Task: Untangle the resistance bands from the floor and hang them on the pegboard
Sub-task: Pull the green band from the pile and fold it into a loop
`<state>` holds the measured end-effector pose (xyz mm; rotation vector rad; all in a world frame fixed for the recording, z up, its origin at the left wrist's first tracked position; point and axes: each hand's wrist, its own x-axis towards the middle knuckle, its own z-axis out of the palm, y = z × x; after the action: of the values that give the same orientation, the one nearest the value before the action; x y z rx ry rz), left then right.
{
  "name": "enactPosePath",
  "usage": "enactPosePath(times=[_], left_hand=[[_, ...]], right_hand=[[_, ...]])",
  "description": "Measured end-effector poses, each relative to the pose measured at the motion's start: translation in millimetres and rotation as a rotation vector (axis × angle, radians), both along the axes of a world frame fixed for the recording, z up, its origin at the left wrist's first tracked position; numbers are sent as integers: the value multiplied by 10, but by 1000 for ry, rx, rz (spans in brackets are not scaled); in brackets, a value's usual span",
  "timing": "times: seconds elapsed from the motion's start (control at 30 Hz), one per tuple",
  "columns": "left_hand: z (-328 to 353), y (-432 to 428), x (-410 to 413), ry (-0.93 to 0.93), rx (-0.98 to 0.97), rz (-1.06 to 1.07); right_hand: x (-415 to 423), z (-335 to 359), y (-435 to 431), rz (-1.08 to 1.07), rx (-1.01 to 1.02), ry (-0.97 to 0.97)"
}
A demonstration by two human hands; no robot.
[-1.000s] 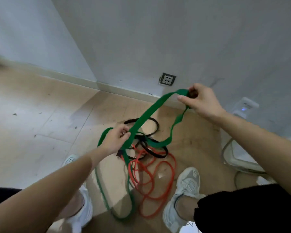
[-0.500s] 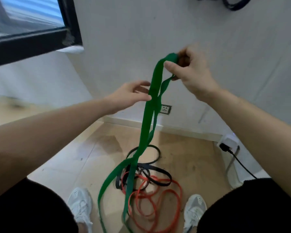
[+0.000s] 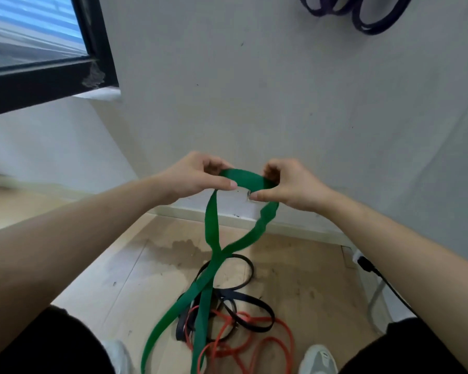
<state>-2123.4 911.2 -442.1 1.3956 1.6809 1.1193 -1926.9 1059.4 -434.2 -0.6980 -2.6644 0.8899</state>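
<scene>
Green band (image 3: 212, 230) pinched at its top by left hand (image 3: 197, 175); likewise right hand (image 3: 289, 184).

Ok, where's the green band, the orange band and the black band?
green band (image 3: 212, 225): head view, left hanging strip
orange band (image 3: 291, 346): head view, right outer curve
black band (image 3: 251, 268): head view, far curve

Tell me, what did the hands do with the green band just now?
The left hand let go of the green band low down, rose, and now pinches its top beside the right hand, which kept its grip; together they spread the loop. The black band and red band stayed tangled on the floor.
</scene>
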Motion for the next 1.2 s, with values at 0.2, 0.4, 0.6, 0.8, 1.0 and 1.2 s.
enactPosePath(times=[0.2,0.4,0.6,0.8,1.0,1.2], left_hand=[[93,61,-109,73,121,114],[198,43,-263,217,114,220],[314,-33,-296,269,96,152],[430,-116,-298,-106,224,181],[334,-235,-518,-246,240,279],[-41,-183,-573,50,-24,409]], right_hand=[[-269,-109,37,95,-151,9],[-392,-172,154,132,-251,16],[-314,-241,309,201,-220,-215],[-229,-706,239,346,-434,-623],[-95,-773,372,218,-532,-634],[-68,-537,584,-217,-242,-117]])
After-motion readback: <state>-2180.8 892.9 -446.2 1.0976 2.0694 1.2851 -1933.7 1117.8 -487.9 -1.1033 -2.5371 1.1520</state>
